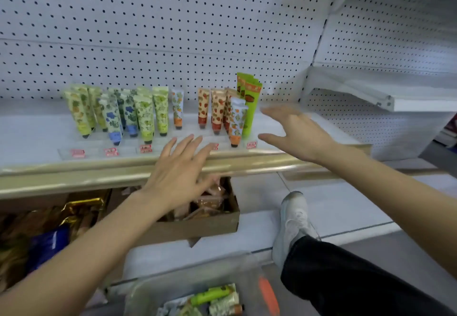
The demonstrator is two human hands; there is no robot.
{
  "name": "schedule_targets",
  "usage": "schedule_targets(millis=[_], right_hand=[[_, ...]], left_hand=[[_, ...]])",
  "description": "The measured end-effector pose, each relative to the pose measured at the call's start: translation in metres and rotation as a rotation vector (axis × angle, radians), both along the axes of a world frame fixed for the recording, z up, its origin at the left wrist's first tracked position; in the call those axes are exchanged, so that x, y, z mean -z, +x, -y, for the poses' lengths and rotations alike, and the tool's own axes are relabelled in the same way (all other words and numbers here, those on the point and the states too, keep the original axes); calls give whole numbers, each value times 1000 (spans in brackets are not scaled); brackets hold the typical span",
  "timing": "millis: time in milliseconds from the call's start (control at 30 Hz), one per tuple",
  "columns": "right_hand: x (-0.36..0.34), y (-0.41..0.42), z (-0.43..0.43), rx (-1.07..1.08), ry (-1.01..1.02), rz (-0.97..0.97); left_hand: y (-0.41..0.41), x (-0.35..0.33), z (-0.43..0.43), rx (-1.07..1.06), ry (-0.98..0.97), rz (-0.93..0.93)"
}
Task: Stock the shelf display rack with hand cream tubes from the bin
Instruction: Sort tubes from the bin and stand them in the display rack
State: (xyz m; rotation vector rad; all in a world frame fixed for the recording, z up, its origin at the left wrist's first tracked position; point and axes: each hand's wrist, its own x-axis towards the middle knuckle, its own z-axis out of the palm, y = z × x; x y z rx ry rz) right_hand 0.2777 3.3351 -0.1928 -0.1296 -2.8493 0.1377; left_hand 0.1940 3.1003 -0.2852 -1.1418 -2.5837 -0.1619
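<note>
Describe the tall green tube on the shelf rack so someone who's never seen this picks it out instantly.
On the white shelf with the gold front rail, a clear display rack holds hand cream tubes standing cap-down. Go to its right end, beside the open right hand. The tall green tube there is bright green and rises well above its shorter, patterned neighbours.

The display rack [86,153] stands on the shelf [37,130], in front of the pegboard wall [173,31]. Hand cream tubes [146,117] stand in it in rows, side by side. The left hand [178,174] is over the shelf's front edge, before the middle of the rack. The right hand [301,135] is above the shelf, just right of the rack's right end. Below the shelf sits a cardboard box [197,229], with a shoe [291,221] to its right. Nearest the camera, the bin [148,291] holds more tubes [217,298].
</note>
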Motion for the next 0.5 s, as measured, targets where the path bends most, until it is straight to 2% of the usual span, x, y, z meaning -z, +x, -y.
schedule_targets(millis=[133,267,500], right_hand=[[32,31,30,-64,88,142],[73,52,60,-149,163,234],[158,69,88,-246,137,413]], left_hand=[[30,1,19,15,-55,17],[56,31,43,75,-174,-61],[88,105,82,48,-244,130]])
